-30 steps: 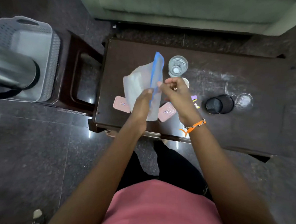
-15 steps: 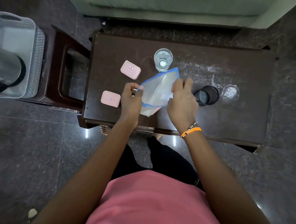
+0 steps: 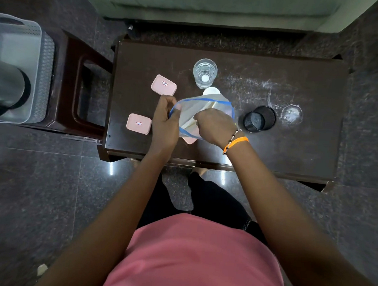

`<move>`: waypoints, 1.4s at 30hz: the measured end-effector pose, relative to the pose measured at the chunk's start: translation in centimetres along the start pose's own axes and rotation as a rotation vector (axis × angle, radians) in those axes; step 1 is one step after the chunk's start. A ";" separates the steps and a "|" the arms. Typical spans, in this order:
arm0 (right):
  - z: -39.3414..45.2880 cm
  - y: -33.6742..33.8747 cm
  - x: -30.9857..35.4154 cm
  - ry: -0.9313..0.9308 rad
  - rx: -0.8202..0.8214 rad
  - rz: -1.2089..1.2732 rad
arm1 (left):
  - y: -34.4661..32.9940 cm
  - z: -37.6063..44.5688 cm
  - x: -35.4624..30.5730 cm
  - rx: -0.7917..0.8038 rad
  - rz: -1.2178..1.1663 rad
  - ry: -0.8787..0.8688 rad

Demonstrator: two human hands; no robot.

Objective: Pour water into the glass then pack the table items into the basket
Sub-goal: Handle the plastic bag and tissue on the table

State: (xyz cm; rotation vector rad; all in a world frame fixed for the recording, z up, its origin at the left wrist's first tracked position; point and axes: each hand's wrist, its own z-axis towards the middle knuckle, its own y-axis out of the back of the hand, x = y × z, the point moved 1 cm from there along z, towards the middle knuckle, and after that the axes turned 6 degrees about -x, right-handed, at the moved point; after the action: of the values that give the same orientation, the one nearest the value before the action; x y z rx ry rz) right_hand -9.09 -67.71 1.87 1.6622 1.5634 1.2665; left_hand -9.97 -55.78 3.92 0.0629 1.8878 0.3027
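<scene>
Over the middle of the dark table [image 3: 293, 153] I hold a clear zip bag [image 3: 199, 109] with a blue rim, its mouth spread open. My left hand [image 3: 166, 121] pinches the rim at the left. The curled fingers of my right hand [image 3: 214, 124] are at the bag's mouth, gripping it. A glass of water [image 3: 205, 73] stands behind the bag, a white round piece [image 3: 211, 91] just in front of it. Two pink boxes [image 3: 164, 85] [image 3: 138, 123] lie to the left. A third pink box [image 3: 189, 140] peeks out under the bag.
A black mesh cup [image 3: 259, 119] and a clear round piece [image 3: 292, 113] sit to the right of my hands. A grey basket [image 3: 37, 45] rests on a wooden stool [image 3: 76, 87] left of the table, with a steel flask [image 3: 3, 87] in it.
The bag went from hanging upright to lying low with its mouth spread wide. My right hand moved from the bag's right edge to its mouth.
</scene>
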 end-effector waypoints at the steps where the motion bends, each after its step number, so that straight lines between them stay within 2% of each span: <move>1: 0.0 -0.1 0.0 -0.010 0.022 0.012 | 0.0 0.0 0.0 0.002 -0.007 0.006; 7: -0.9 -1.4 0.2 -0.061 0.134 -0.022 | 0.1 -0.3 0.3 0.009 0.002 0.009; 14: -0.6 -2.1 0.6 -0.286 0.224 0.288 | 0.2 -1.3 1.3 0.090 0.011 0.011; 21: 0.0 -3.2 1.1 -0.350 0.235 0.333 | 0.6 -1.9 1.9 0.133 0.029 0.032; 30: -1.0 -3.3 1.4 -0.065 0.245 0.186 | 1.7 -1.6 2.4 0.176 0.050 0.000; 36: -1.1 -4.9 1.6 0.013 0.512 -0.100 | 2.3 -1.2 2.8 0.245 0.062 0.041; 42: -0.4 -5.1 2.7 0.114 0.562 -0.293 | 3.0 -0.8 2.9 0.292 0.047 0.117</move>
State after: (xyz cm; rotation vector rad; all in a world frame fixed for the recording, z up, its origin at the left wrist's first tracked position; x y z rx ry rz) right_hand -12.13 -64.20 -1.62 1.6007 2.2890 0.8233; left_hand -12.03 -52.44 2.26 0.2920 2.0372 0.0618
